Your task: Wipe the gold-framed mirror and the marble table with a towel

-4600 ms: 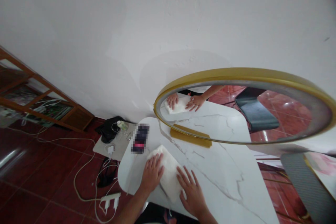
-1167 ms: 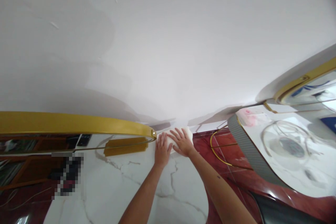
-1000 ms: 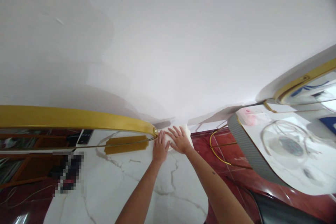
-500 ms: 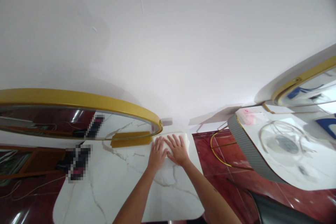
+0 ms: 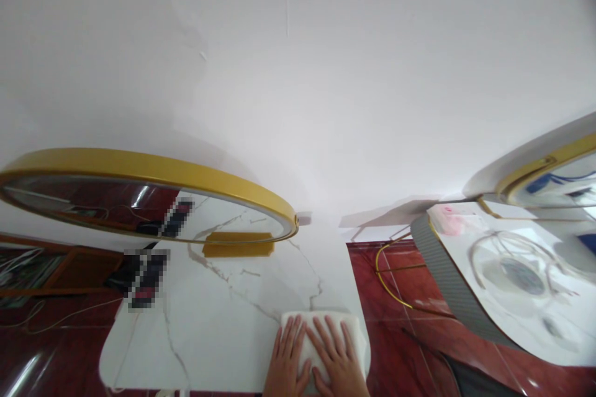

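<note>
Hands: two; our left hand [image 5: 287, 363] and right hand [image 5: 339, 366] lie side by side, palms down.
Fingers: we hold them extended, the left nearly together, the right spread wider; they rest flat on the white cloth [image 5: 357, 335] and grasp nothing.
Cloth position: one cloth, apparently folded, beneath both hands near the front right corner of the marbled table [image 5: 218, 341].
Work state: we judge it under way; we cannot tell which parts of the tabletop are done or left.
Dark item: one pixelated item [image 5: 148, 279], at the table's left edge, unidentifiable.
Gold bracket [image 5: 238, 249]: one, toward the back.
Side table [image 5: 526, 329]: one, apart at right, bearing one pink-and-white packet [image 5: 459, 218].
Mirrors: we count two, a left mirror [image 5: 153, 164] and a right mirror [image 5: 570, 150].
</note>
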`<action>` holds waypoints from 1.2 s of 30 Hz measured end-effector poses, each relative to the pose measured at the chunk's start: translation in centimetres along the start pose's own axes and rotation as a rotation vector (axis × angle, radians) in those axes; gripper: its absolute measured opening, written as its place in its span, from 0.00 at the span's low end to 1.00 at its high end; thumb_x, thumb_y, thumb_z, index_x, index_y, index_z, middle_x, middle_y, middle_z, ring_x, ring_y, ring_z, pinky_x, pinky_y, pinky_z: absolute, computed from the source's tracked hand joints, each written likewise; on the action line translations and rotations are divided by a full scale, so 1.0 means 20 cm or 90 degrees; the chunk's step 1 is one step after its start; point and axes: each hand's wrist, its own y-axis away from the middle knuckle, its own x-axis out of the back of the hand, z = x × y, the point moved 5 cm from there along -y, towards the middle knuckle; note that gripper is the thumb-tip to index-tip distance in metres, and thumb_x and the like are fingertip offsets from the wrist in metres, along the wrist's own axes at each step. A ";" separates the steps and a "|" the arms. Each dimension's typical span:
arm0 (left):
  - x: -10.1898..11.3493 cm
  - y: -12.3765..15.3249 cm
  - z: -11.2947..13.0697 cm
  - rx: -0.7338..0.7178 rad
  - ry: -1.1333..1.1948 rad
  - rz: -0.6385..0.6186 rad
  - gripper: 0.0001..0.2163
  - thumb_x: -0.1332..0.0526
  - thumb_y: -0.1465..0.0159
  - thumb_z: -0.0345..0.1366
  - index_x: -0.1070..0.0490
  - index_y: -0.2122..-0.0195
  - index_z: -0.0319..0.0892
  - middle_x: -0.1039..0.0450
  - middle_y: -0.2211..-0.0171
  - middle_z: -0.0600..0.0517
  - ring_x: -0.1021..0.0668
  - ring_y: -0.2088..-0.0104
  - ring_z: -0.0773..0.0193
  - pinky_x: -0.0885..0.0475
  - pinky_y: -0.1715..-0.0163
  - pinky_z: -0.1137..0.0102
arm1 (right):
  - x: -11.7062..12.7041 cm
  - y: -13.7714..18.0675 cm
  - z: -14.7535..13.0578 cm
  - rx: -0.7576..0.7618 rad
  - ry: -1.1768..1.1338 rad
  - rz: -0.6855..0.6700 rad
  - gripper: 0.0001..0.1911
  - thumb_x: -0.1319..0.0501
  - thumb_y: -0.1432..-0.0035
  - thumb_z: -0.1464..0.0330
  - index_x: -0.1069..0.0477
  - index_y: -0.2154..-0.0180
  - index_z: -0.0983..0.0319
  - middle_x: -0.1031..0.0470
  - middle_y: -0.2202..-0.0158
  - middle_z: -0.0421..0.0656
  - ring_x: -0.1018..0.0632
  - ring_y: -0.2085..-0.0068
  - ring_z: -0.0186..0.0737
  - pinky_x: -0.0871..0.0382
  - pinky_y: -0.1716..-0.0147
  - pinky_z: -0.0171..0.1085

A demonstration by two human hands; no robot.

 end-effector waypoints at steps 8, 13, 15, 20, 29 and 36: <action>0.05 -0.32 -0.13 0.016 -0.014 -0.010 0.29 0.50 0.36 0.39 0.60 0.35 0.44 0.55 0.35 0.49 0.49 0.36 0.55 0.43 0.41 0.56 | 0.01 -0.28 0.18 -0.038 -0.017 -0.016 0.37 0.48 0.45 0.59 0.57 0.36 0.53 0.52 0.36 0.38 0.52 0.36 0.52 0.64 0.39 0.55; 0.10 -0.69 -0.25 0.028 -0.009 0.029 0.28 0.51 0.35 0.40 0.60 0.35 0.42 0.55 0.35 0.48 0.50 0.36 0.55 0.44 0.41 0.55 | 0.02 -0.59 0.40 -0.037 -0.001 -0.017 0.37 0.49 0.43 0.59 0.61 0.36 0.54 0.55 0.35 0.39 0.53 0.36 0.51 0.66 0.40 0.56; 0.12 -0.83 -0.30 0.036 -0.018 0.048 0.27 0.51 0.34 0.40 0.58 0.35 0.43 0.55 0.35 0.47 0.50 0.36 0.55 0.44 0.41 0.55 | 0.02 -0.71 0.50 -0.049 0.004 -0.007 0.37 0.49 0.43 0.59 0.62 0.36 0.54 0.55 0.35 0.39 0.53 0.36 0.50 0.65 0.39 0.54; 0.16 -1.06 -0.37 0.063 -0.042 0.088 0.26 0.52 0.34 0.39 0.56 0.36 0.44 0.50 0.36 0.47 0.46 0.37 0.56 0.43 0.41 0.55 | 0.01 -0.89 0.65 -0.086 0.011 0.013 0.37 0.47 0.43 0.57 0.60 0.36 0.53 0.56 0.34 0.40 0.51 0.36 0.47 0.64 0.39 0.51; 0.18 -0.92 -0.23 0.087 0.016 0.058 0.26 0.52 0.34 0.39 0.58 0.35 0.45 0.52 0.36 0.47 0.46 0.37 0.55 0.41 0.42 0.55 | 0.06 -0.68 0.58 -0.102 0.002 0.028 0.35 0.49 0.40 0.60 0.61 0.36 0.56 0.56 0.35 0.43 0.51 0.36 0.48 0.64 0.39 0.53; 0.09 -0.40 0.03 0.038 0.059 -0.011 0.28 0.52 0.35 0.38 0.62 0.35 0.48 0.53 0.36 0.51 0.46 0.36 0.57 0.42 0.42 0.56 | 0.09 -0.14 0.35 -0.090 -0.045 -0.033 0.34 0.50 0.41 0.58 0.60 0.36 0.55 0.55 0.35 0.42 0.50 0.36 0.49 0.60 0.39 0.53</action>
